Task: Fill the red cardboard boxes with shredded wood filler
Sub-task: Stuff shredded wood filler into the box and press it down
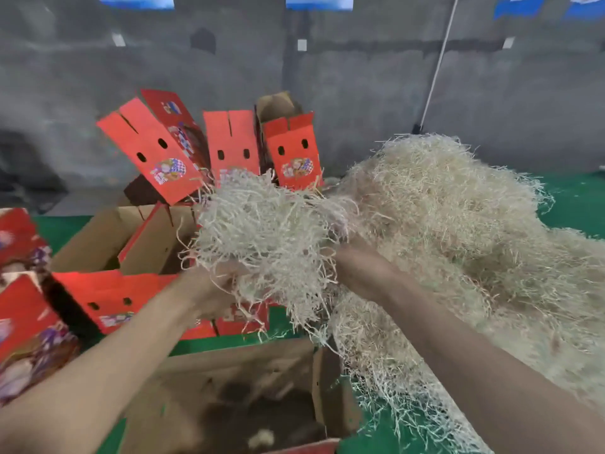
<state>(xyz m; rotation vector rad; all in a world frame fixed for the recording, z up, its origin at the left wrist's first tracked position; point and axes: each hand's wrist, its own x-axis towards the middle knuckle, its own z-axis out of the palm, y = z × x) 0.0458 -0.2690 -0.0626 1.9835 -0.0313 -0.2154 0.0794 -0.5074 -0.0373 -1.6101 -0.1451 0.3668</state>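
My left hand (209,290) and right hand (363,273) lift a clump of shredded wood filler (268,231) between them, one on each side, above a green worktop (573,204). The fingers of both hands are buried in the pale strands, so I cannot tell whether they are spread or curled. The clump hangs in the air, with loose strands trailing down from it, and its right edge runs into the big pile of filler (458,240) heaped on the right of the worktop. Just below my forearms stands an open box (229,388), its brown inside blurred, with a small tuft of filler at the bottom. Behind my left hand a second open box (108,244) shows a red front with two oval holes. Three upright red boxes (232,145) stand at the back, flaps raised, against a grey wall (360,93). More printed red boxes (19,322) crowd the left edge.
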